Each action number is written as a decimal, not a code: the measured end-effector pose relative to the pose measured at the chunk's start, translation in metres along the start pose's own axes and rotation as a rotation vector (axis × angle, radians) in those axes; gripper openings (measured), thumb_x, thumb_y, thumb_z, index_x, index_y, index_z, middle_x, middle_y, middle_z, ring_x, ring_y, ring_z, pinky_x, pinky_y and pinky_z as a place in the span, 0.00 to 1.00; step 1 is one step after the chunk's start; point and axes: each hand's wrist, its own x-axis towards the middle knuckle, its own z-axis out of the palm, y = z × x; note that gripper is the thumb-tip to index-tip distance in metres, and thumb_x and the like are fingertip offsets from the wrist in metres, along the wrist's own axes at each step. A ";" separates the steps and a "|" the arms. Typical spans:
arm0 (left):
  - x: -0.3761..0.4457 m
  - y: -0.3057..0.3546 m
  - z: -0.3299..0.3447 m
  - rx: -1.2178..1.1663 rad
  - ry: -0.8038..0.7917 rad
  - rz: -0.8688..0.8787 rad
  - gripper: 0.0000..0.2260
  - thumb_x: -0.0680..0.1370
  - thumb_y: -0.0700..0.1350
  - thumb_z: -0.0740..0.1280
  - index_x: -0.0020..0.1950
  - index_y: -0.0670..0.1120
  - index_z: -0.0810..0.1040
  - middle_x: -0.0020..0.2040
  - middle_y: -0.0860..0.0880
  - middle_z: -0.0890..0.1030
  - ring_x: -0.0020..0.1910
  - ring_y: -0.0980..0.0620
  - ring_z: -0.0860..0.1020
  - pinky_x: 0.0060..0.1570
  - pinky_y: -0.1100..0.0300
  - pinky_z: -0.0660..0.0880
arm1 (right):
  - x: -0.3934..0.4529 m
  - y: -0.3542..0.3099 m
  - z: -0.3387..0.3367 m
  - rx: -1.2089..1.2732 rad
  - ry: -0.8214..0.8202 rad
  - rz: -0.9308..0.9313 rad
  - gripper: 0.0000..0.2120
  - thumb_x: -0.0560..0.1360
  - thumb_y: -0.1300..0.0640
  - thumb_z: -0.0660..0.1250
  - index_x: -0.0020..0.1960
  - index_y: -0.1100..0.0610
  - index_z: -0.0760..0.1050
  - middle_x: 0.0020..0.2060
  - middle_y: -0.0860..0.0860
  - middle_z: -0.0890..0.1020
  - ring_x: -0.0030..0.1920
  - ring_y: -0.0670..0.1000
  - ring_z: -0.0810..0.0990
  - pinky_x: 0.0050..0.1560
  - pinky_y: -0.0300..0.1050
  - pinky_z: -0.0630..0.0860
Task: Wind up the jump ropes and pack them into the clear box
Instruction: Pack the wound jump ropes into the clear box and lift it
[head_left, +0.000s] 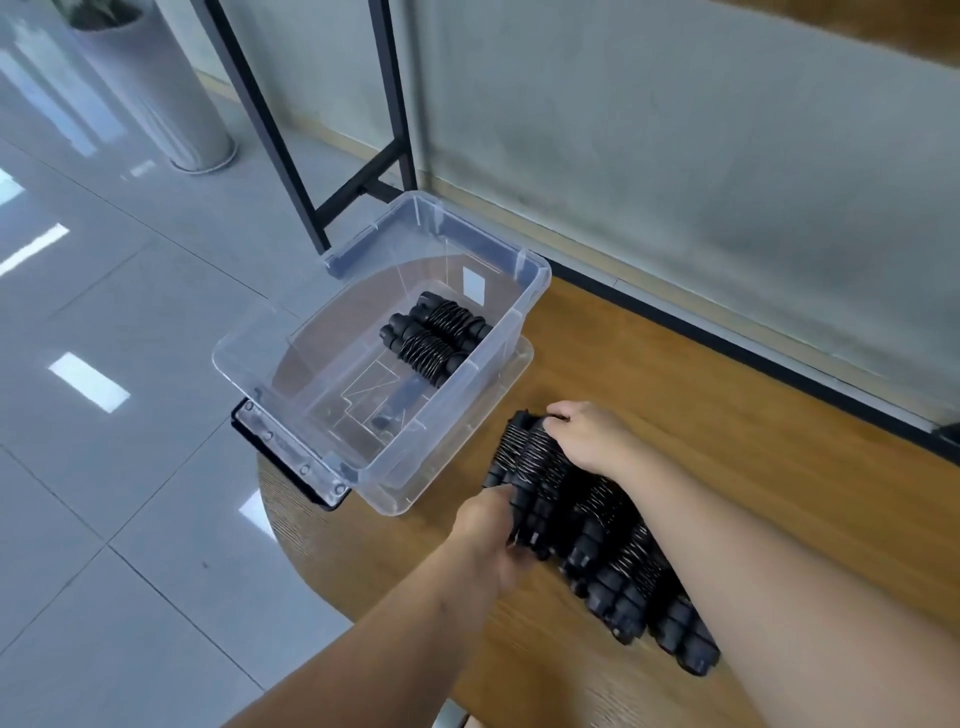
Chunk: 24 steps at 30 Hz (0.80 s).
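A clear plastic box (524, 270) stands on its lid at the left end of the wooden table. Two wound black jump ropes (434, 335) lie side by side at its far right. Just right of the box, a row of several wound black jump ropes (613, 540) lies on the table. My left hand (485, 525) grips the near handle end of the wound rope closest to the box (524, 467). My right hand (587, 434) presses its fingers on the far end of that same rope. My right forearm hides part of the row.
The clear lid (511, 374) lies under the box, which overhangs the rounded table edge (291, 545). A black metal frame (363, 176) stands behind the box by the grey wall. Grey tiled floor lies to the left, with a round pillar (171, 104) at the back.
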 end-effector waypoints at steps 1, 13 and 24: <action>-0.003 -0.001 0.000 0.020 -0.018 0.017 0.14 0.83 0.43 0.60 0.67 0.40 0.71 0.64 0.43 0.76 0.58 0.43 0.76 0.50 0.51 0.77 | -0.004 0.001 -0.003 0.012 0.011 0.003 0.22 0.83 0.48 0.53 0.75 0.50 0.66 0.74 0.50 0.67 0.72 0.55 0.67 0.68 0.46 0.65; -0.081 0.052 0.005 0.402 -0.132 0.374 0.30 0.71 0.63 0.67 0.68 0.49 0.72 0.60 0.48 0.80 0.57 0.47 0.78 0.53 0.55 0.73 | -0.105 -0.015 -0.077 0.362 0.340 -0.001 0.22 0.82 0.45 0.55 0.73 0.50 0.68 0.67 0.49 0.74 0.63 0.52 0.73 0.61 0.49 0.69; -0.116 0.204 -0.044 0.619 0.067 0.803 0.07 0.81 0.41 0.61 0.56 0.44 0.76 0.44 0.46 0.77 0.40 0.52 0.72 0.43 0.58 0.71 | -0.093 -0.142 -0.064 0.780 0.277 -0.067 0.12 0.80 0.48 0.62 0.58 0.55 0.71 0.53 0.55 0.79 0.49 0.52 0.78 0.49 0.48 0.73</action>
